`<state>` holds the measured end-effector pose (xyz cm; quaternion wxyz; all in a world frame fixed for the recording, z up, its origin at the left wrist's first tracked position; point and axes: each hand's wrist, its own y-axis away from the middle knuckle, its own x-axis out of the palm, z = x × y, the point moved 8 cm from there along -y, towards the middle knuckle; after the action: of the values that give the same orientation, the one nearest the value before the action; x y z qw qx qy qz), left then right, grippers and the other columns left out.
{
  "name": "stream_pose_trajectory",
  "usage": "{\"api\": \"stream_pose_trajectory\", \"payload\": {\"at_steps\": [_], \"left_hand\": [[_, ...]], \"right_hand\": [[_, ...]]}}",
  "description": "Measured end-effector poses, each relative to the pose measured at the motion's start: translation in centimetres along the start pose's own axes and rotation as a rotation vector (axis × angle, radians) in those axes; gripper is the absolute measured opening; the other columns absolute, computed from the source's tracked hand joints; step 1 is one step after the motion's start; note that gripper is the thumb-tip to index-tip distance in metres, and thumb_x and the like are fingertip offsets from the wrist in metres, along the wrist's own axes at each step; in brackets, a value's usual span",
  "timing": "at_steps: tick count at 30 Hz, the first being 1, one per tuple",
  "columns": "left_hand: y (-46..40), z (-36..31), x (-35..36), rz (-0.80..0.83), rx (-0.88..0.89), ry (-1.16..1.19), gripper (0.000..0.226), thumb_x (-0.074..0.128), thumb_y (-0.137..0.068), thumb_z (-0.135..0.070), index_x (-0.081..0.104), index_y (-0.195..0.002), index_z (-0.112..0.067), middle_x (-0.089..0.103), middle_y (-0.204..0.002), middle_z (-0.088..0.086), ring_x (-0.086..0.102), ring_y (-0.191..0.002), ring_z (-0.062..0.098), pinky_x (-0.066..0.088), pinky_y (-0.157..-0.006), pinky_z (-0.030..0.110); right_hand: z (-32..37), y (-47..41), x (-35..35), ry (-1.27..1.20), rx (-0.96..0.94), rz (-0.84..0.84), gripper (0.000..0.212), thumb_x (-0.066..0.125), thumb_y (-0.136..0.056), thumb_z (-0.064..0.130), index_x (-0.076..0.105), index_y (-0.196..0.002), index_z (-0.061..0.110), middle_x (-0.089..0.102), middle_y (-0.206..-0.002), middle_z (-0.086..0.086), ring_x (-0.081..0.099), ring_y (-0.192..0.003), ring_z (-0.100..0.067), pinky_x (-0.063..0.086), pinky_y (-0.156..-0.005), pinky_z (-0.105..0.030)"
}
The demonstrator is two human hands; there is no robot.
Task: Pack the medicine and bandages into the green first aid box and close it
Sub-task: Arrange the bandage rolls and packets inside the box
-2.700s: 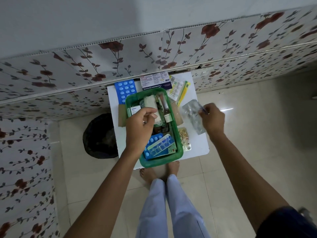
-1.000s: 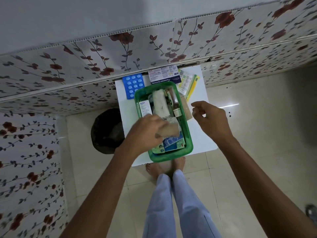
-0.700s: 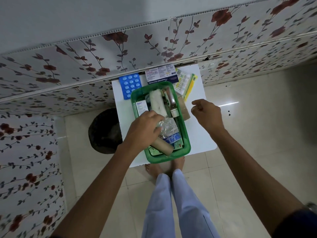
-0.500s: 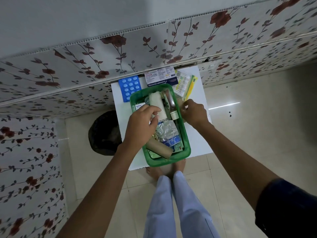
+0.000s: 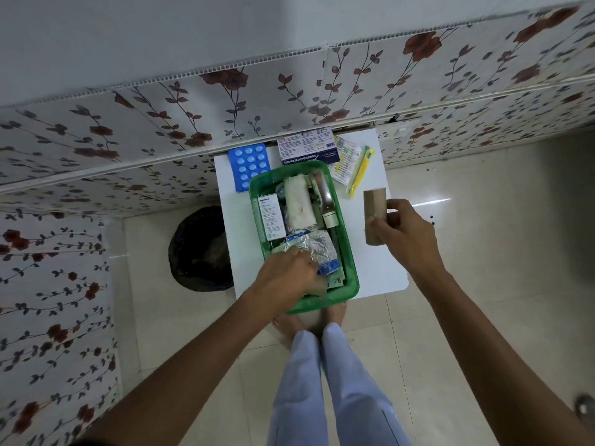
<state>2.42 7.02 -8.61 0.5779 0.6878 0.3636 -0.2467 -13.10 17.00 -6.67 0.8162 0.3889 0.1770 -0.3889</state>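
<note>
The green first aid box (image 5: 349, 262) stands open on the small white table (image 5: 376, 272). Inside lie a white gauze roll (image 5: 299, 206), a brown bottle (image 5: 326, 201), a white medicine carton (image 5: 271, 217) and a crinkled foil pack (image 5: 317, 247). My left hand (image 5: 286, 278) is down in the box's near end, fingers on the foil pack, with a brown roll (image 5: 318, 286) beside it. My right hand (image 5: 402, 235) holds a brown bandage roll (image 5: 375, 209) above the table, right of the box.
Behind the box lie a blue blister pack (image 5: 248, 167), a medicated dressings carton (image 5: 309, 151) and a yellow-edged packet (image 5: 352, 167). A dark bin (image 5: 199, 249) stands on the floor left of the table. A flowered wall runs along the table's far side.
My right hand took a brown roll from beside the box and lifted it to the right. My left hand slid from the gauze roll toward the box's near end.
</note>
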Motion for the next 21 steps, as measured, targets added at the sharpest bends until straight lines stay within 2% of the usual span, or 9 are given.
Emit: {"api": "stream_pose_trajectory", "payload": {"at_steps": [3,5,7,9,12,14,16,18,21], "left_hand": [[0.2,0.4,0.3,-0.023,-0.119,0.154,0.042,0.06,-0.082,-0.028,0.05,-0.118,-0.009,0.053,-0.119,0.01,0.048,-0.111,0.029,0.045,-0.078,0.038],[0.2,-0.1,0.9,0.022,-0.116,0.176,0.043,0.056,-0.086,-0.035,0.05,-0.118,-0.008,0.051,-0.118,0.01,0.049,-0.111,0.029,0.044,-0.078,0.037],[0.3,-0.5,1.5,0.1,-0.087,0.227,0.039,0.046,-0.092,-0.035,0.052,-0.117,-0.005,0.049,-0.119,0.013,0.049,-0.11,0.03,0.042,-0.081,0.036],[0.6,-0.1,0.7,0.069,-0.076,0.357,0.036,0.038,-0.096,-0.028,0.053,-0.118,-0.004,0.052,-0.119,0.016,0.053,-0.107,0.031,0.046,-0.085,0.037],[2.1,2.8,-3.3,-0.339,-0.132,0.679,0.031,0.042,-0.095,-0.018,0.059,-0.119,-0.009,0.065,-0.117,0.015,0.061,-0.102,0.029,0.049,-0.087,0.037],[4.0,5.7,-5.3,-0.649,-0.249,0.847,0.027,0.047,-0.092,-0.015,0.064,-0.113,-0.01,0.071,-0.105,0.011,0.066,-0.091,0.023,0.051,-0.08,0.031],[5.8,8.5,-5.6,-0.857,-0.402,1.045,0.024,0.049,-0.088,-0.014,0.066,-0.105,-0.014,0.071,-0.092,0.006,0.066,-0.076,0.016,0.051,-0.07,0.027],[6.8,10.8,-4.8,-0.952,-0.523,1.238,0.022,0.048,-0.087,-0.012,0.065,-0.098,-0.02,0.067,-0.082,-0.002,0.062,-0.063,0.007,0.05,-0.061,0.026],[7.4,12.7,-3.4,-0.979,-0.608,1.362,0.027,0.044,-0.089,-0.006,0.063,-0.093,-0.025,0.064,-0.079,-0.007,0.058,-0.057,0.005,0.046,-0.055,0.023]], "right_hand": [[0.1,0.6,-0.3,-0.005,-0.006,-0.005,0.039,0.056,-0.084,0.035,0.05,-0.12,0.023,0.062,-0.089,0.004,0.058,-0.077,-0.012,0.037,-0.055,-0.015],[0.3,1.0,-0.5,-0.004,-0.018,-0.007,0.039,0.056,-0.084,0.037,0.05,-0.12,0.024,0.062,-0.09,0.006,0.058,-0.078,-0.011,0.036,-0.056,-0.014],[0.9,1.5,-0.5,0.004,-0.04,0.006,0.039,0.057,-0.084,0.037,0.051,-0.12,0.024,0.061,-0.09,0.007,0.058,-0.077,-0.009,0.036,-0.057,-0.013],[1.7,2.0,-0.2,0.04,-0.076,0.035,0.039,0.059,-0.083,0.037,0.052,-0.12,0.024,0.061,-0.088,0.009,0.058,-0.075,-0.008,0.037,-0.057,-0.011],[2.9,3.1,1.0,0.081,-0.119,0.114,0.038,0.062,-0.081,0.04,0.057,-0.115,0.024,0.063,-0.082,0.012,0.059,-0.069,0.003,0.04,-0.054,-0.005],[3.9,3.9,2.6,0.091,-0.138,0.181,0.039,0.064,-0.08,0.039,0.058,-0.114,0.022,0.064,-0.082,0.01,0.062,-0.069,0.001,0.045,-0.055,-0.005],[4.9,4.4,4.7,0.134,-0.157,0.229,0.044,0.066,-0.079,0.038,0.056,-0.117,0.019,0.067,-0.088,0.002,0.066,-0.079,-0.015,0.053,-0.065,-0.023],[5.9,4.8,7.3,0.174,-0.17,0.268,0.048,0.067,-0.078,0.037,0.053,-0.119,0.016,0.071,-0.095,-0.007,0.066,-0.088,-0.025,0.052,-0.072,-0.033],[6.7,5.0,11.2,0.28,-0.19,0.302,0.05,0.063,-0.081,0.034,0.046,-0.12,0.009,0.069,-0.1,-0.019,0.062,-0.094,-0.035,0.048,-0.075,-0.037]]}}
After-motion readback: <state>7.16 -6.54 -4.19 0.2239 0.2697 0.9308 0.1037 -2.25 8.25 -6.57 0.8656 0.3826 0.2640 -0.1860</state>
